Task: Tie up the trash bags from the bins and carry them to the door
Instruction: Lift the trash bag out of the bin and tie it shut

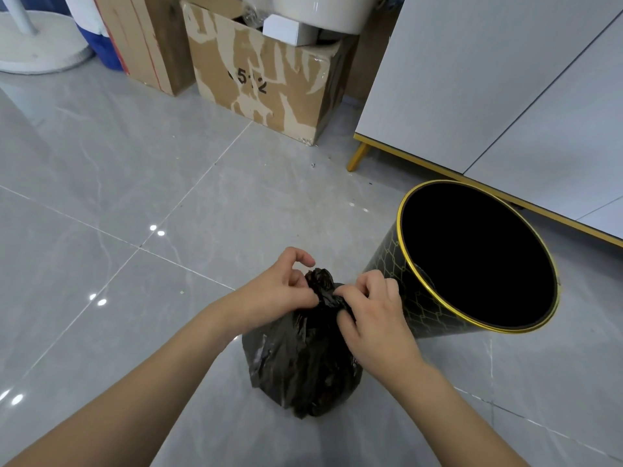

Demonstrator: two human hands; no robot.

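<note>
Bag (303, 362): black, on floor (118, 183), just beside bin (404, 298).
Left hand (279, 291): pinching twisted neck.
Right hand (374, 315): pinching neck, opposite side.
Handling: soft, crinkly, slippery; likely light.
Hold: gathered neck above bulge.

So the black trash bag (303, 362) is out of the bin and sitting upright on the floor right under both hands, full and lumpy, crinkly shiny plastic, with its neck gathered into a twisted bunch that sticks up a little between the left hand (279, 291) and the right hand (374, 315), both of them pinching it at that neck. The bin (435, 301) is just to the right of the right hand, close beside the bag: a round black one with a gold rim and a thin gold honeycomb pattern, mouth open and dark inside.
</note>
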